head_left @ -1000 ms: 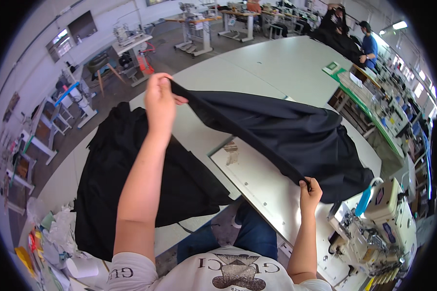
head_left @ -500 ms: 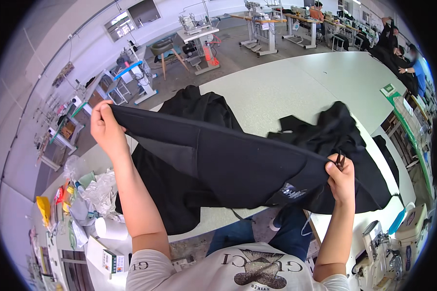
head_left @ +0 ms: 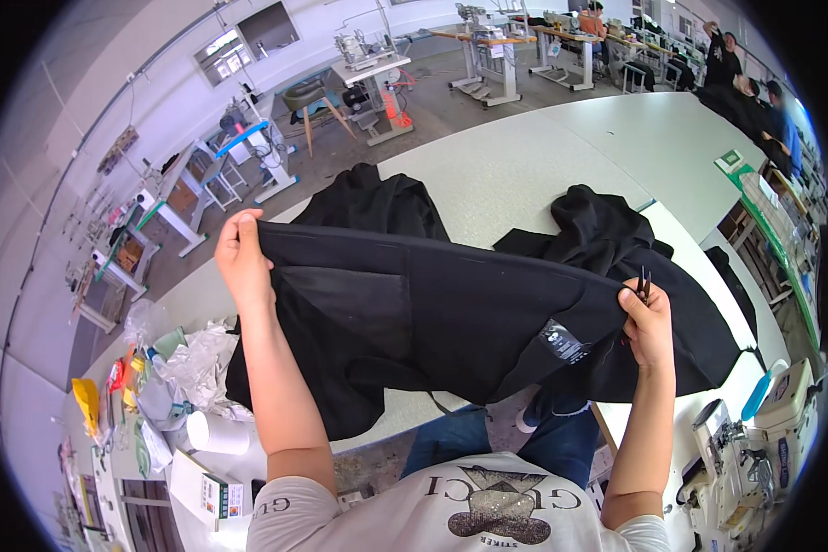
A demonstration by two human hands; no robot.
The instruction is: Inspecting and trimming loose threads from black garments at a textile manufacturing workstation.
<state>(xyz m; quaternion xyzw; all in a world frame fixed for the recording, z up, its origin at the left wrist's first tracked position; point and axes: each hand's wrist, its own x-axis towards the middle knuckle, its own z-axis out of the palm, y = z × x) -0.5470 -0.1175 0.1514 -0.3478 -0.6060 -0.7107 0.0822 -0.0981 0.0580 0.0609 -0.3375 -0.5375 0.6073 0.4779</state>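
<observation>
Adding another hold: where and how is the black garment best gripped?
Probably pinch the black garment by its upper edge, midway between the left hand and right hand, coming from above: that edge is stretched nearly straight and uncovered there.

1. Before us, a garment [head_left: 469, 294] spans from our left fingers [head_left: 248, 241] to our right fingers [head_left: 629, 301], above the tabletop [head_left: 524, 147].
2. We have snips [head_left: 644, 287] at our right fingers; a label [head_left: 563, 340] lies on the garment near them.
3. Beyond the garment, bunched fabric [head_left: 607, 221] lies on the tabletop.
4. To our left, plastic wrap [head_left: 198, 363] lies behind a roll [head_left: 218, 432], a box [head_left: 198, 488] before it.
5. To our right stands a sewing machine [head_left: 750, 451].
</observation>
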